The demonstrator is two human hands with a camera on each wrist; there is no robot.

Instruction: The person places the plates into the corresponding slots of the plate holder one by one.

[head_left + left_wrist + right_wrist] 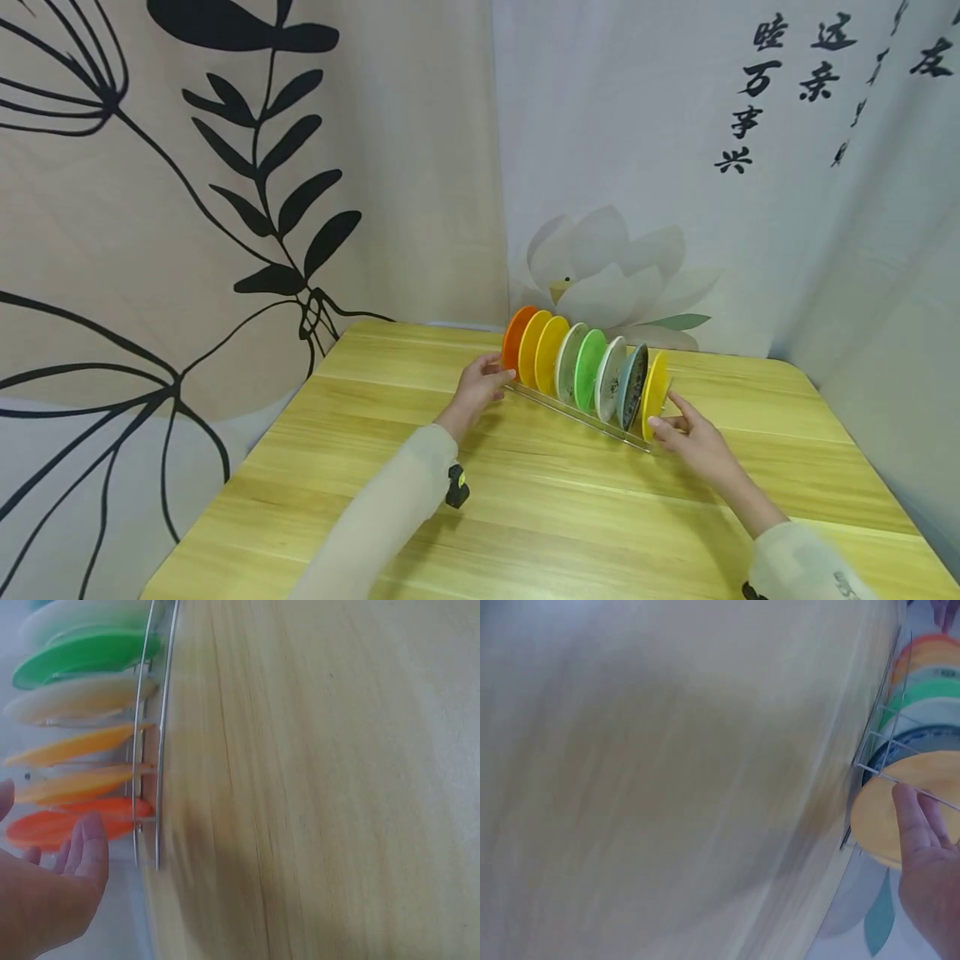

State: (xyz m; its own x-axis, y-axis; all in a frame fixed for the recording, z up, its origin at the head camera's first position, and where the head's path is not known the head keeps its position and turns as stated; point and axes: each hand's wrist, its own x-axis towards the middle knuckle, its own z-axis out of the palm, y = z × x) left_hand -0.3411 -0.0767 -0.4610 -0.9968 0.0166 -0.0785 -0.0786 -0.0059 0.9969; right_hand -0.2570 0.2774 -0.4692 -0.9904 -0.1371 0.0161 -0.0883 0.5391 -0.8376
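Observation:
A wire dish rack [577,415] holds a row of upright plates on the wooden table. At its left end stands an orange plate [516,342], followed by two yellow-orange plates [551,354]. Pale plates [610,379], a green plate [588,368], a dark-patterned blue plate [632,387] and a yellow plate [655,394] fill the rest. My left hand [480,387] is beside the orange plate, its fingers loosely bent in the left wrist view. At the other end, my right hand [692,435] has its fingertips at the rack's end wire [922,795], in front of the yellow plate.
The wooden table [540,517] extends toward me and to both sides of the rack. Behind it hangs a pale curtain [420,167] with black plant drawings, a lotus and dark writing. A black wrist device [457,487] sits at the left sleeve.

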